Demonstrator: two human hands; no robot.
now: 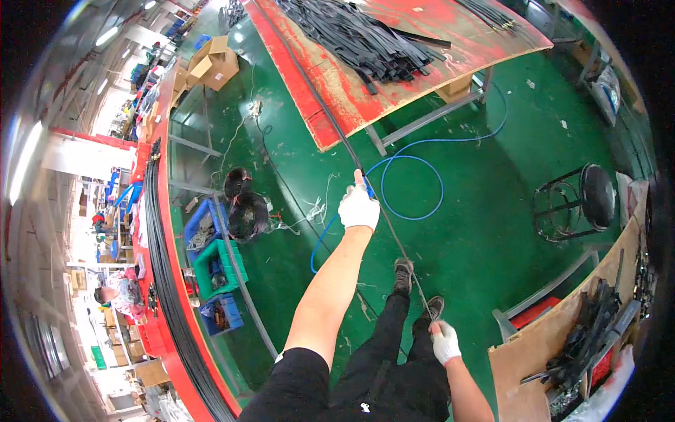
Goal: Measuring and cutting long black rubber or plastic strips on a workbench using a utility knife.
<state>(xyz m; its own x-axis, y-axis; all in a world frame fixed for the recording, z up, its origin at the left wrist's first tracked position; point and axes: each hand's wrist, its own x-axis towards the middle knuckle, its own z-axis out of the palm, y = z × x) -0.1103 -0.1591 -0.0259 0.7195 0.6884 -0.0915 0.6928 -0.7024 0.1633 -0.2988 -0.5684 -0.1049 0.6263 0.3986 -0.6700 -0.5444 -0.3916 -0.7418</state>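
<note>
We've got a long thin black strip (394,235) running from the red worktable (337,98) ahead, through the gloved left hand (358,207), closed on it with arm stretched forward, back to the gloved right hand (444,342), closed on its near end by the hip. Best keep both grips firm and the strip taut, we'd say. Open green floor (492,211) lies right of the hands; table edge ahead, blue hose (422,176) just beyond the left hand, stool (587,197) far right.

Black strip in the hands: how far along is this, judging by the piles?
Done, by the look of it: a heap of black strips lies on the red table. In hand: one long black strip, with the left hand gripping it far out and the right hand holding it near the body. Left: more black pieces are piled on the wooden bench at right; their state is unclear.
</note>
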